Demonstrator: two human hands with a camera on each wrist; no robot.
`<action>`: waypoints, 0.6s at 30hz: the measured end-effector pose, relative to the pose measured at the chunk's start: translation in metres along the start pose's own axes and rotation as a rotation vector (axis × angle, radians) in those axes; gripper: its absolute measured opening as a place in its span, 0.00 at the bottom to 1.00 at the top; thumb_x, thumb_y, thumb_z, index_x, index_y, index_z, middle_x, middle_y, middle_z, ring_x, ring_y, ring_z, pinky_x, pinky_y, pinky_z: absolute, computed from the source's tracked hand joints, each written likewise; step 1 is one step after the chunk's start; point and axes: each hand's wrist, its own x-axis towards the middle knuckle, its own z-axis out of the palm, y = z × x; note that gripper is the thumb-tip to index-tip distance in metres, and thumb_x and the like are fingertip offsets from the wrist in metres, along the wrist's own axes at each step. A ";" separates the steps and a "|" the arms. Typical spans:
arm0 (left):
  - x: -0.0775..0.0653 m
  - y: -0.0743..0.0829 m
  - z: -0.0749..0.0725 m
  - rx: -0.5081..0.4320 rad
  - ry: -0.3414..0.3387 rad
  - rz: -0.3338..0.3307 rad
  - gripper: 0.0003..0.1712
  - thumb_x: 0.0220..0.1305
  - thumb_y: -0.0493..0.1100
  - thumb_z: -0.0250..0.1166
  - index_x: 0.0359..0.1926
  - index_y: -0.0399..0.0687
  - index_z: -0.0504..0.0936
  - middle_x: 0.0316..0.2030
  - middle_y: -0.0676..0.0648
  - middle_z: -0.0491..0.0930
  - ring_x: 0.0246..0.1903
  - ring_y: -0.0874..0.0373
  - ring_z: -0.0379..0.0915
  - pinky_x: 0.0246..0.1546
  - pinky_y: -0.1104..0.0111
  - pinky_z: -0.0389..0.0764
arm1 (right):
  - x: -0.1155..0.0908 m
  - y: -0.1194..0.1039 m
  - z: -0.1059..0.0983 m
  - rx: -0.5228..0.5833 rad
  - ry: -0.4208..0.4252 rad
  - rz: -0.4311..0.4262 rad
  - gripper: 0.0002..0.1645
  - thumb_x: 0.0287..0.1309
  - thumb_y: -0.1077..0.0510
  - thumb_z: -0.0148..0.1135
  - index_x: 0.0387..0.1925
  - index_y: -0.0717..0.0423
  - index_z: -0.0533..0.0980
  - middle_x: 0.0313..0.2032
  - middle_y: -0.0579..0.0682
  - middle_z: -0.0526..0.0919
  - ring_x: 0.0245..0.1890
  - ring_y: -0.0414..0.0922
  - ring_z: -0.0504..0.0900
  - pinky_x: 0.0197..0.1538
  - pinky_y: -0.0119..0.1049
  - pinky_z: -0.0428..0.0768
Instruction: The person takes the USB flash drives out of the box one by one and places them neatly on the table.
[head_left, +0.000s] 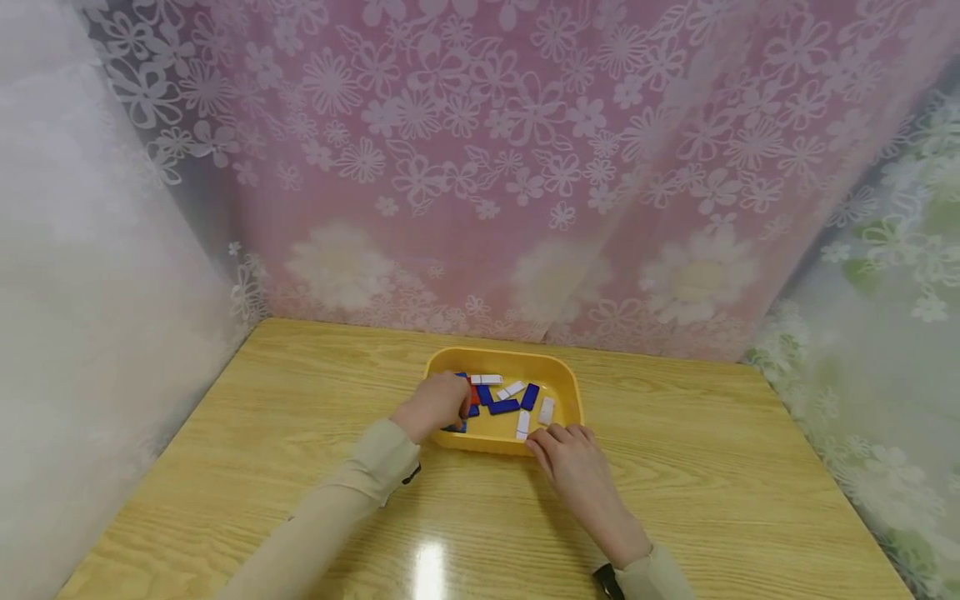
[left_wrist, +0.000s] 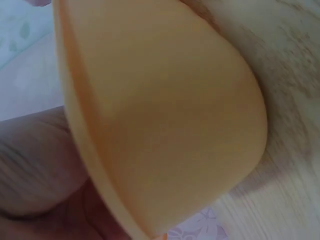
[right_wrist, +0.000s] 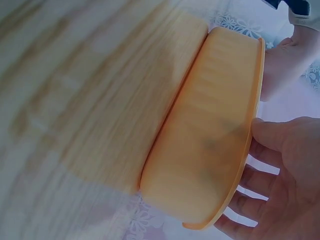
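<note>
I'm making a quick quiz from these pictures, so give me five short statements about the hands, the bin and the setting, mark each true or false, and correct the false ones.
1. The yellow bin stands on the wooden table. True.
2. The right hand is well away from the bin. False: the right hand touches its near rim.
3. The left hand is at the bin's left end. True.
4. The bin holds only blue pieces. False: white pieces lie there too.
5. The curtain behind the table is pinkish with flowers. True.
</note>
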 end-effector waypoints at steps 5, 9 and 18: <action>0.001 0.003 0.003 0.044 -0.003 -0.006 0.08 0.50 0.32 0.80 0.25 0.44 0.87 0.25 0.51 0.82 0.32 0.54 0.81 0.37 0.64 0.84 | -0.001 0.000 0.000 0.008 -0.004 0.006 0.05 0.64 0.55 0.68 0.33 0.51 0.83 0.27 0.45 0.82 0.29 0.49 0.77 0.45 0.52 0.79; 0.000 0.003 0.006 0.077 0.023 0.023 0.09 0.52 0.33 0.79 0.25 0.46 0.86 0.26 0.52 0.81 0.35 0.53 0.81 0.38 0.63 0.84 | 0.000 0.000 -0.001 0.007 0.010 0.002 0.05 0.64 0.55 0.68 0.32 0.51 0.83 0.26 0.46 0.81 0.30 0.49 0.77 0.45 0.52 0.79; 0.005 -0.004 0.014 -0.028 0.085 0.031 0.12 0.58 0.41 0.77 0.33 0.46 0.80 0.26 0.53 0.77 0.28 0.59 0.74 0.32 0.66 0.76 | -0.001 0.000 -0.001 0.007 0.012 -0.003 0.05 0.64 0.55 0.68 0.33 0.50 0.84 0.27 0.45 0.82 0.30 0.49 0.78 0.45 0.51 0.79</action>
